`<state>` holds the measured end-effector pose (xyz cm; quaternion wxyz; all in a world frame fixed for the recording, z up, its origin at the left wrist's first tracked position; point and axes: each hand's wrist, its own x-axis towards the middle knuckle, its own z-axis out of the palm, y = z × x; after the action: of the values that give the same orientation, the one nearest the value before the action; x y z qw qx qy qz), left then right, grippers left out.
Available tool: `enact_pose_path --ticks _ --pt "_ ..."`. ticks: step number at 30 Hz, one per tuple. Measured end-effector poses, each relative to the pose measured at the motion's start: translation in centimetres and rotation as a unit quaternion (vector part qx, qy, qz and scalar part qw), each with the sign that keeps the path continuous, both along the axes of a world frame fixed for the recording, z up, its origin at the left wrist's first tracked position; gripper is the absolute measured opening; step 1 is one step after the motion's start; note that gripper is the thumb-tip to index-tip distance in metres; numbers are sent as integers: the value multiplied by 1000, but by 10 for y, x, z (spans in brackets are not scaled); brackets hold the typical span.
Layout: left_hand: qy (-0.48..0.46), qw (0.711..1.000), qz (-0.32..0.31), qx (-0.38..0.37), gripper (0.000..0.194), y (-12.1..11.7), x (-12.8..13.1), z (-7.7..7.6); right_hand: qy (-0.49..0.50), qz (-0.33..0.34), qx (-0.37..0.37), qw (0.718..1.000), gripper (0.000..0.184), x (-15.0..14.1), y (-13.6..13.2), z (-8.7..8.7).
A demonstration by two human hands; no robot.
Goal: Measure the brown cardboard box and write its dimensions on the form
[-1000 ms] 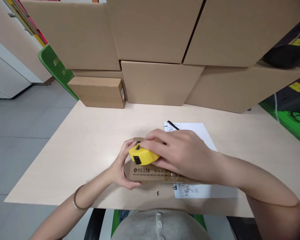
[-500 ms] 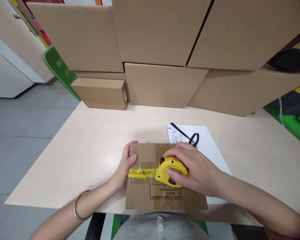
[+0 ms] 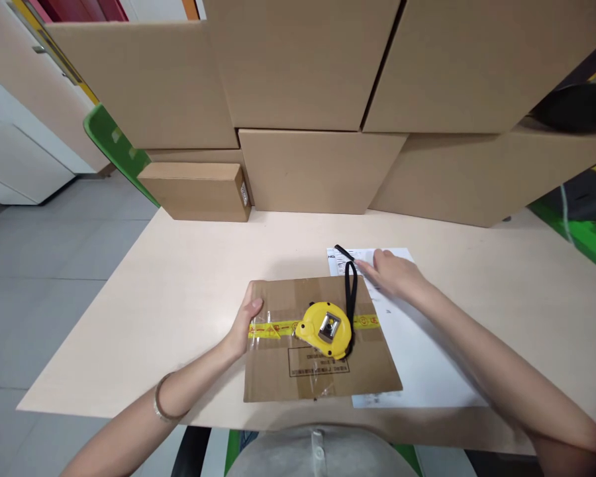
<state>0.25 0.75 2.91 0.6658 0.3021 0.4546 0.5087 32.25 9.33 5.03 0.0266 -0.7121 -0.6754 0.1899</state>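
A flat cardboard box (image 3: 278, 374) lies on the table in front of me, with yellow printed tape across its top. On that tape rests a yellow tape measure (image 3: 325, 329), its black wrist strap (image 3: 350, 291) trailing away from me. My left hand (image 3: 246, 321) grips the box's left edge, thumb on top. My right hand (image 3: 395, 271) is off the tape measure and lies on a white printed sheet (image 3: 417, 351) to the right of the box, fingers stretched toward a black pen (image 3: 344, 252) at the sheet's far corner.
Large cardboard boxes (image 3: 308, 73) are stacked along the far side of the pale wooden table (image 3: 179, 291). A small box (image 3: 196, 192) sits at their lower left. A green chair (image 3: 112, 146) stands behind on the left, green equipment at the far right.
My right hand has let go of the tape measure, leaving it on the box, and moved away to the paper. The left hand still holds the box edge.
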Motion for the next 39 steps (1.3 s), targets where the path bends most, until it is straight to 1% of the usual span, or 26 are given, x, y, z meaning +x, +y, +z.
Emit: enact_pose_path --ticks 3,6,8,11,14,17,22,25,31,39 --pt "21 999 0 27 49 2 3 0 44 5 -45 998 35 16 10 -25" --pt "38 997 -3 73 46 7 6 -4 150 21 -55 987 30 32 21 -38" --pt "49 994 -13 92 45 10 7 -8 225 6 -33 974 32 40 31 -47" --pt "53 994 -35 91 46 12 6 -11 314 -44 20 948 34 47 43 -65" --pt "55 993 -58 87 49 14 2 -14 377 -76 52 922 35 52 50 -84" --pt "53 992 -74 89 50 16 -2 -16 414 -83 58 905 34 54 55 -97" --pt "41 987 -113 110 50 17 -5 -20 431 -58 46 899 31 57 57 -104" --pt "60 982 -121 130 51 19 -8 -23 427 -45 39 902 30 58 56 -104" --pt "101 971 -137 167 53 22 -14 -25 397 -24 23 917 33 60 55 -107" --pt "97 969 -146 173 48 21 -16 -29 347 -4 19 938 35 58 57 -111"
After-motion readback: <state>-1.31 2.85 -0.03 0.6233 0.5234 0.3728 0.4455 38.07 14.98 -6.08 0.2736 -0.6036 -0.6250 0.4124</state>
